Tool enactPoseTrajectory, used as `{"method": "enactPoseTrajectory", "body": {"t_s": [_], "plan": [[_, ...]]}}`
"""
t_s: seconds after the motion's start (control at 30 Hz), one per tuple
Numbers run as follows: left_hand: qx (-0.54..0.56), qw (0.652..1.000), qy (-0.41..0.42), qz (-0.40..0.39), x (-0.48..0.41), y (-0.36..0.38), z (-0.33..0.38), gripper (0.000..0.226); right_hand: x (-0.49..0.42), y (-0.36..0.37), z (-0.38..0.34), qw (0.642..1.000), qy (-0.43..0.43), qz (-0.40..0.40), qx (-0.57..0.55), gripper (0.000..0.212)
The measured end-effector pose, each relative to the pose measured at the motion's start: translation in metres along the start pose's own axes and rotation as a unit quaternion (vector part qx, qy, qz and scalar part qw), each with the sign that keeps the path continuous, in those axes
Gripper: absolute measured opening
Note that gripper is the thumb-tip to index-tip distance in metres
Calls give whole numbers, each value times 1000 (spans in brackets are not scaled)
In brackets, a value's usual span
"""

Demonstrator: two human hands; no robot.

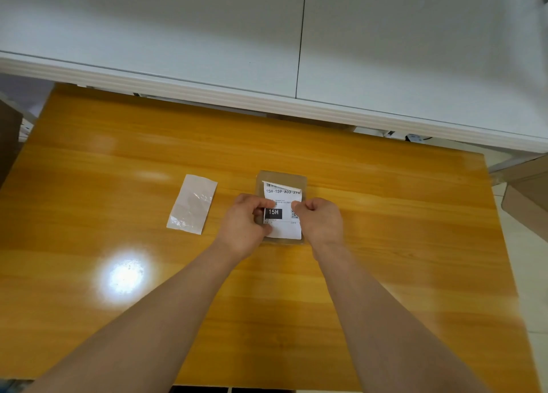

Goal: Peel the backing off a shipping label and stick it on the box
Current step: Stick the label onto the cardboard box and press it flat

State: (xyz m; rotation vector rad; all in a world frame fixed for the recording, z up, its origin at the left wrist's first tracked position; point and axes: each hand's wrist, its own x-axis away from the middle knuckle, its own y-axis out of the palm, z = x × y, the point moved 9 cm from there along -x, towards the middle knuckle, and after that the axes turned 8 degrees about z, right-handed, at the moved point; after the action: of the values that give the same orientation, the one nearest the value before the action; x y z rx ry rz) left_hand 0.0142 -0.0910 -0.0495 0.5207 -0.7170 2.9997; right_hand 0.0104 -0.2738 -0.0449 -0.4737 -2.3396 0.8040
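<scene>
A small flat brown box [302, 179] lies in the middle of the wooden table [118, 161]. A white shipping label [283, 195] printed "15H" lies on top of the box, its far edge curled up a little. My left hand [244, 222] pinches the label's left edge at mid height. My right hand [321, 219] pinches its right edge. The peeled translucent backing sheet [192, 204] lies flat on the table to the left of the box, apart from my hands.
A white wall panel and ledge [267, 102] run along the table's far edge. Cardboard boxes [525, 194] stand off the table's right side. A bright lamp reflection [124, 275] shines on the near left tabletop.
</scene>
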Motion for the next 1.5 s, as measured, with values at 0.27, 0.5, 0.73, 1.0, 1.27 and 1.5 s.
{"method": "enactPoseTrajectory", "body": {"t_s": [0.27,0.5,0.73,1.0,1.27,1.5], "plan": [[5,1000,2,-2,-1,1,-1,46,0,1,1,1000,-5,5,6,32],[-17,1000,21,-2,-3,2,-1,49,-1,1,2,1000,-14,12,15,28],[-45,998,40,5,0,3,2,51,-2,2,1,999,-21,19,21,23],[-72,995,63,16,4,3,7,50,-2,2,-1,999,-30,21,28,23],[-83,994,73,17,6,5,8,49,-3,2,2,999,-20,28,19,24],[-92,994,64,11,5,5,4,51,-3,2,2,999,-17,31,22,23]]}}
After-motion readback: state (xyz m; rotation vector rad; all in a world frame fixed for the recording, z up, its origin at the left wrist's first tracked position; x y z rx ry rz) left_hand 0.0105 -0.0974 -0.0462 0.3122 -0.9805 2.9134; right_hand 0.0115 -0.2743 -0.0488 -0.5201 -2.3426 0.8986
